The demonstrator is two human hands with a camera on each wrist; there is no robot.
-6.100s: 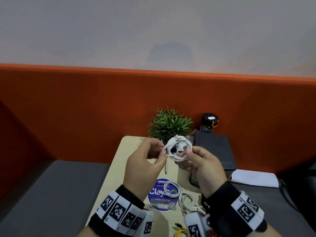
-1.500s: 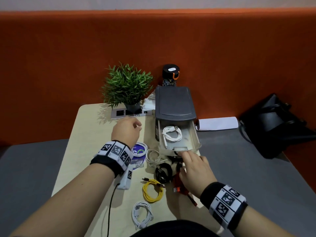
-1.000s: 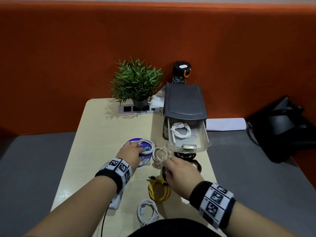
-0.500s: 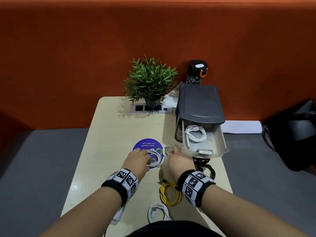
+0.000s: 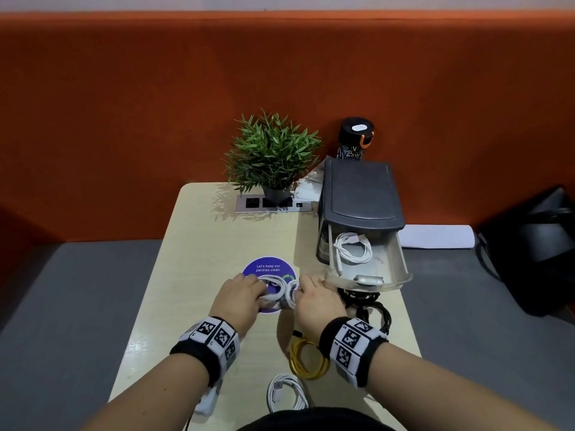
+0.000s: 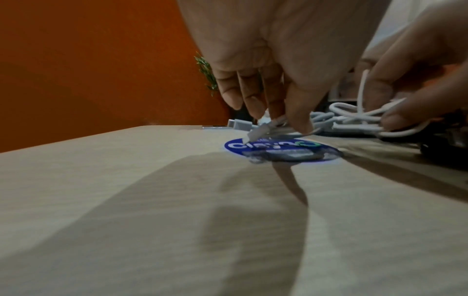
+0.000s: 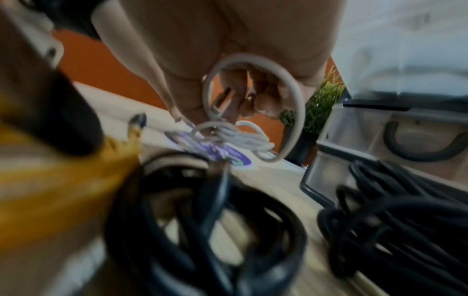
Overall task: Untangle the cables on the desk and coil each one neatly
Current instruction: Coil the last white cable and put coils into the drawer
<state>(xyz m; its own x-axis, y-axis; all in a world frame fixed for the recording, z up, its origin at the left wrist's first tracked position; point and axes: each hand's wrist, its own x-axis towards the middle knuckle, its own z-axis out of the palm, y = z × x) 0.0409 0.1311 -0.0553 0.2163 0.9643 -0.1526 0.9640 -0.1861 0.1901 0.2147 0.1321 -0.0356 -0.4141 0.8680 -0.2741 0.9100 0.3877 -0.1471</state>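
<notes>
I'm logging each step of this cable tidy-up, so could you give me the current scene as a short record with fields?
left hand: left hand pinches a white cable over the blue sticker
right hand: right hand holds another white cable
drawer: open drawer holds a coiled white cable
on desk near the person: yellow cable, white coil
under drawer: black cables
back of desk: plant, black bottle

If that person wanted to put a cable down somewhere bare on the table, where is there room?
The left half of the table is bare, from the power strip down past the blue sticker. The right side is crowded: drawer box, black cables, yellow cable and both hands on white cables.
</notes>
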